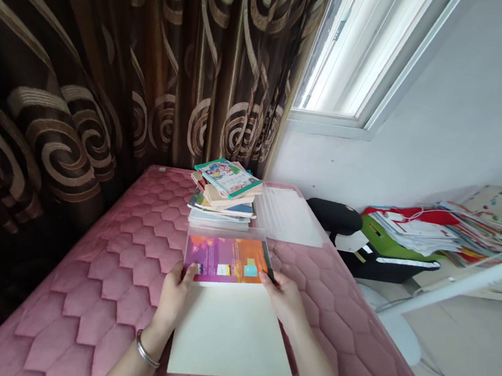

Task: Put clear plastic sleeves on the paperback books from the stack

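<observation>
An opened book cover with a purple and orange panel (224, 258) lies before me, and a plain cream sheet (233, 332) extends from its near edge toward me. Clear plastic (227, 231) shows around the panel's far edge. My left hand (178, 289) grips the left edge, thumb on top of the colored panel. On the opposite edge, my right hand (284, 296) pinches with its thumb on the orange part. The undersides of both hands' fingers are hidden beneath the cover. A metal bangle (147, 350) circles my left wrist.
A pink quilted mattress (131, 271) lies beneath everything. Beyond the cover rises an uneven stack of books (225, 194), with clear plastic sheets (291, 214) to its right. Brown curtains (179, 63) hang behind. Right of the mattress are paper piles (415, 229) and a white stand (453, 292).
</observation>
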The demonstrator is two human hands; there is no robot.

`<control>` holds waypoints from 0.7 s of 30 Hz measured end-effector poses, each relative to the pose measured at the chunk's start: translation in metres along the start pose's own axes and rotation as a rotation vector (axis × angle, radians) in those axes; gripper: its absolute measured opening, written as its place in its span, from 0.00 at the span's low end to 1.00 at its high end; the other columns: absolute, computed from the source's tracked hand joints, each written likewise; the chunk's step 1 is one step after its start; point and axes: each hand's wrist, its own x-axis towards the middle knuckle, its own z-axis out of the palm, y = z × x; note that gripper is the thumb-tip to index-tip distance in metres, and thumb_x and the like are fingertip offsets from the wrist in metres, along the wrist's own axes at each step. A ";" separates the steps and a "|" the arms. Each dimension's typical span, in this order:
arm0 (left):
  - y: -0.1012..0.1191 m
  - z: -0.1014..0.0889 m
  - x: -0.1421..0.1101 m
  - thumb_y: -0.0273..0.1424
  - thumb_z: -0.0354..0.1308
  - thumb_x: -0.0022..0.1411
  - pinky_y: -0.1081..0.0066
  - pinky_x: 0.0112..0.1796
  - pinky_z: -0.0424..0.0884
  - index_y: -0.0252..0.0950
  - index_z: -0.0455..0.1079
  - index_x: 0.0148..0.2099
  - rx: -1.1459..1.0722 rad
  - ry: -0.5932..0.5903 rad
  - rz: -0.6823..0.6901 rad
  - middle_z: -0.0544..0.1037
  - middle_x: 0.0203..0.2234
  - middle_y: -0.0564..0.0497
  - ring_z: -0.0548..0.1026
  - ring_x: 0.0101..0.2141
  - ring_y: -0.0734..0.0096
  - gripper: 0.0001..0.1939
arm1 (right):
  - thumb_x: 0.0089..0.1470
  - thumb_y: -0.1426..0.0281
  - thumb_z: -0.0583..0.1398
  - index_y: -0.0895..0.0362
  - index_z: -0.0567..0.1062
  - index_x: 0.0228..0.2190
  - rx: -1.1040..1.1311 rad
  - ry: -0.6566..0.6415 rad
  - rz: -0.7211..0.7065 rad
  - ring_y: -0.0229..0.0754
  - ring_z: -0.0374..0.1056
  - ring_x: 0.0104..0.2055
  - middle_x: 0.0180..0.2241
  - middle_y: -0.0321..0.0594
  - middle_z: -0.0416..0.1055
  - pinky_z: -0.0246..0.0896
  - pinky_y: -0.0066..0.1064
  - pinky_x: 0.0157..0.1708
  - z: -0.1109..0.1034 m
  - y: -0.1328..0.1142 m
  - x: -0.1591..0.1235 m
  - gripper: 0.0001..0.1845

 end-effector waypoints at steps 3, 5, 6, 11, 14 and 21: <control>0.004 0.000 -0.002 0.45 0.55 0.54 0.72 0.34 0.64 0.35 0.68 0.32 -0.089 -0.030 0.001 0.76 0.28 0.50 0.71 0.31 0.67 0.17 | 0.46 0.50 0.58 0.56 0.71 0.21 -0.010 0.055 -0.023 0.39 0.59 0.22 0.18 0.33 0.64 0.49 0.27 0.22 0.003 0.001 0.000 0.22; 0.006 -0.001 -0.002 0.43 0.56 0.53 0.72 0.35 0.64 0.34 0.69 0.33 -0.112 -0.031 0.004 0.77 0.29 0.50 0.71 0.32 0.66 0.16 | 0.44 0.49 0.59 0.56 0.69 0.20 0.007 0.073 -0.007 0.37 0.57 0.22 0.17 0.32 0.62 0.48 0.26 0.22 0.003 -0.001 -0.001 0.22; 0.006 -0.001 -0.002 0.43 0.57 0.53 0.72 0.34 0.64 0.35 0.68 0.32 -0.113 -0.031 0.004 0.77 0.29 0.50 0.71 0.32 0.66 0.15 | 0.43 0.49 0.60 0.56 0.68 0.20 0.025 0.071 0.004 0.37 0.56 0.21 0.17 0.31 0.61 0.48 0.26 0.21 0.002 -0.001 -0.001 0.22; -0.002 -0.001 0.001 0.47 0.57 0.53 0.74 0.30 0.62 0.36 0.65 0.28 -0.078 -0.024 0.021 0.71 0.22 0.55 0.67 0.26 0.71 0.18 | 0.44 0.47 0.60 0.56 0.68 0.21 0.176 0.000 -0.012 0.36 0.56 0.22 0.19 0.32 0.62 0.50 0.26 0.22 -0.003 -0.003 -0.001 0.24; -0.006 -0.001 0.003 0.49 0.55 0.54 0.74 0.30 0.62 0.35 0.65 0.29 -0.030 -0.013 0.058 0.70 0.22 0.54 0.66 0.26 0.71 0.20 | 0.43 0.46 0.60 0.56 0.67 0.19 0.157 0.040 -0.055 0.36 0.56 0.23 0.19 0.32 0.62 0.51 0.26 0.22 -0.002 -0.001 0.000 0.26; -0.008 -0.001 0.002 0.50 0.52 0.56 0.73 0.29 0.62 0.36 0.64 0.29 0.078 0.011 0.078 0.70 0.22 0.54 0.66 0.26 0.71 0.21 | 0.44 0.46 0.59 0.55 0.64 0.17 0.042 0.145 -0.028 0.35 0.54 0.21 0.17 0.31 0.59 0.49 0.25 0.20 0.005 0.000 -0.001 0.25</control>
